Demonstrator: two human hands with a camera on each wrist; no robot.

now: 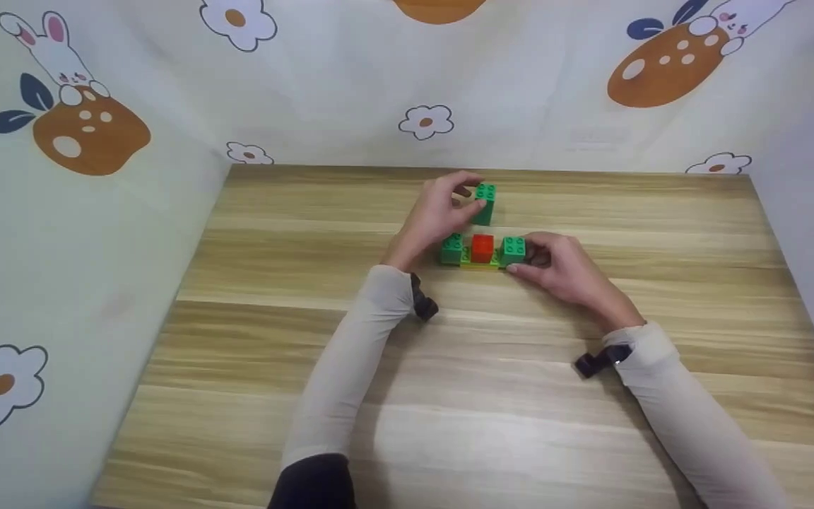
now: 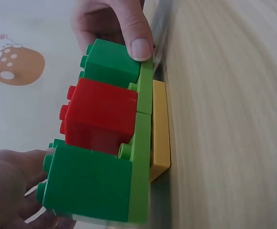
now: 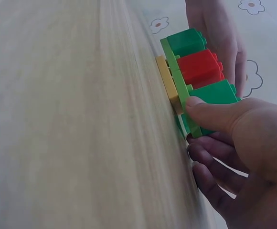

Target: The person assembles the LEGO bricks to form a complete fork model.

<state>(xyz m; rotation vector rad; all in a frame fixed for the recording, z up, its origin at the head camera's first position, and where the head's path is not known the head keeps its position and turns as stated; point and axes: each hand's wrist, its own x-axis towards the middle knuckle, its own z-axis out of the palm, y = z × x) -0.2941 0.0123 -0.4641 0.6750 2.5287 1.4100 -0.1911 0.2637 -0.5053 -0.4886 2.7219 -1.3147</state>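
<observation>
My left hand [image 1: 446,205] pinches a tall green block [image 1: 485,205] just behind a row of toy building blocks. That row has a green block at the left end [image 1: 451,249], a red block [image 1: 482,249] in the middle and a green block at the right end [image 1: 514,250]. They sit on light green plates [image 2: 141,157], with a yellow block [image 2: 160,131] underneath. My right hand [image 1: 566,268] grips the row's right end, its thumb on the light green plate's edge [image 3: 196,125]. In the left wrist view, the block in my left hand is mostly hidden behind the row.
The row stands near the back of a wood-grain table [image 1: 478,396]. Behind the table hangs a pale cloth wall [image 1: 336,92] printed with flowers and rabbits. Side walls border the table left and right. A dark wrist camera [image 1: 425,305] is strapped on my left sleeve.
</observation>
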